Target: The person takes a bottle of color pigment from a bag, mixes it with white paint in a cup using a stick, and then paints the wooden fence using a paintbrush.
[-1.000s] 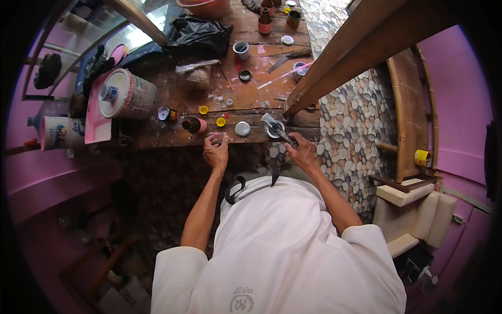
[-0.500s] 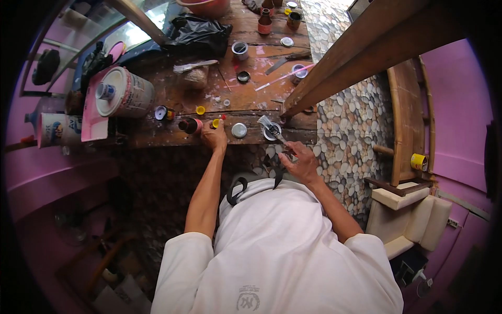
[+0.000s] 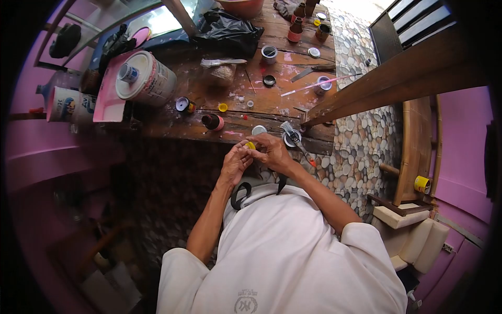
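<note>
Just off the front edge of the wooden table (image 3: 178, 130), my left hand (image 3: 236, 163) and my right hand (image 3: 273, 153) meet around a small yellow cap (image 3: 250, 145), with the fingers of both closed on it. Behind the hands lies a round silver lid (image 3: 259, 130), partly covered by my right hand. A paintbrush (image 3: 297, 137) rests across an open can (image 3: 289, 141) to the right of my right hand, its orange-tipped handle hanging past the table edge. A brown bottle (image 3: 213, 122) stands to the left, and another yellow cap (image 3: 223, 107) lies behind it.
On the left stand a large white bucket (image 3: 151, 81) and a pink tray (image 3: 109, 104). A black plastic bag (image 3: 230, 31) lies farther back. A thick wooden post (image 3: 387, 78) slants across the right. Open cans, such as one (image 3: 269, 54), and a pink stick (image 3: 308, 87) are on the table.
My left hand has lifted the yellow cap from the table and moved it toward my right hand. My right hand has let go of the brush and come over to the cap. The view has shifted.
</note>
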{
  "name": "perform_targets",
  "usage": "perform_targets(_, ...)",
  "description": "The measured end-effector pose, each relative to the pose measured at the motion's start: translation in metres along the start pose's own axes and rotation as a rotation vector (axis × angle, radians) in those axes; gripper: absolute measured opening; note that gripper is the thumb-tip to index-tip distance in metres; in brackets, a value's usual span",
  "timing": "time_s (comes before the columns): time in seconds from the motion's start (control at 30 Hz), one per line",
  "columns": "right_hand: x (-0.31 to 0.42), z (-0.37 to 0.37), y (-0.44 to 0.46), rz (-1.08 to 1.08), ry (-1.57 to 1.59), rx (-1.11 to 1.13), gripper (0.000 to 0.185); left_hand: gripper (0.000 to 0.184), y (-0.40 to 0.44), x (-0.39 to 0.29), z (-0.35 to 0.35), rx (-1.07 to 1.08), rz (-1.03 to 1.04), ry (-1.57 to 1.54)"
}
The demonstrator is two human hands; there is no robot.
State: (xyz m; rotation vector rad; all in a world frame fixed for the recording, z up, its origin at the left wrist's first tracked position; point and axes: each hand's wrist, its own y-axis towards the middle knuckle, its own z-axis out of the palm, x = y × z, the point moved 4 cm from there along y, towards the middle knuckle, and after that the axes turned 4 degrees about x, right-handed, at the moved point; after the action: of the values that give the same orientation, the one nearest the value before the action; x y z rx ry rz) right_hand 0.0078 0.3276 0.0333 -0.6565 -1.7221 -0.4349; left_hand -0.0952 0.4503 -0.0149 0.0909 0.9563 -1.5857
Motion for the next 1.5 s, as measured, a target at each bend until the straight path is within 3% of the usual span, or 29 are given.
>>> perform_targets(0.27,0.021,0.026,0.039,-0.079,-0.119,0.185,0.037,0.042,-0.016,-0.037,-0.026,0.008,-0.043,0.033)
perform_targets(0.37,0.038,0.032,0.06,-0.073,-0.189,0.164,0.038,0.044,-0.018,-0.049,-0.038,-0.145,-0.009,0.011)
perform_targets(0.43,0.041,0.037,0.079,-0.017,-0.279,0.141,0.038,0.048,-0.009,-0.06,-0.068,-0.447,0.313,0.597)
perform_targets(0.47,0.044,0.04,0.091,-0.176,-0.364,0.051,0.038,0.069,0.001,-0.065,-0.086,-0.522,0.425,0.856)
perform_targets(0.5,0.05,0.043,0.099,-0.335,-0.447,-0.038,0.038,0.069,0.003,-0.074,-0.083,-0.523,0.427,0.851)
perform_targets(0.57,0.065,0.05,0.116,-0.316,-0.485,0.014,0.032,0.074,0.0,-0.105,-0.061,-0.576,0.633,1.266)
perform_targets(0.6,0.066,0.057,0.126,-0.308,-0.577,0.076,0.03,0.073,0.006,-0.11,-0.063,-0.553,0.616,1.312)
perform_targets(0.7,0.066,0.075,0.139,-0.347,-0.726,0.145,0.027,0.059,0.022,-0.12,-0.064,-0.428,0.74,1.348)
perform_targets(0.9,0.07,0.082,0.143,-0.422,-0.912,0.212,0.025,0.038,0.033,-0.119,-0.069,-0.332,0.72,1.223)
perform_targets(1.1,0.057,0.086,0.149,-0.371,-0.863,0.118,0.02,0.042,0.035,-0.116,-0.07,-0.34,0.771,1.202)
perform_targets(1.2,0.056,0.088,0.156,-0.227,-0.918,0.051,0.02,0.046,0.032,-0.118,-0.067,-0.336,0.694,1.304)
perform_targets(1.27,0.064,0.087,0.156,-0.213,-0.962,0.09,0.032,0.046,0.031,-0.119,-0.065,-0.34,0.723,1.295)
perform_targets(1.4,0.053,0.09,0.157,-0.31,-0.937,0.051,0.036,0.043,0.033,-0.117,-0.066,-0.344,0.815,1.259)
perform_targets(1.5,0.055,0.09,0.158,-0.244,-0.92,0.013,0.022,0.038,0.032,-0.116,-0.063,-0.312,0.797,1.168)
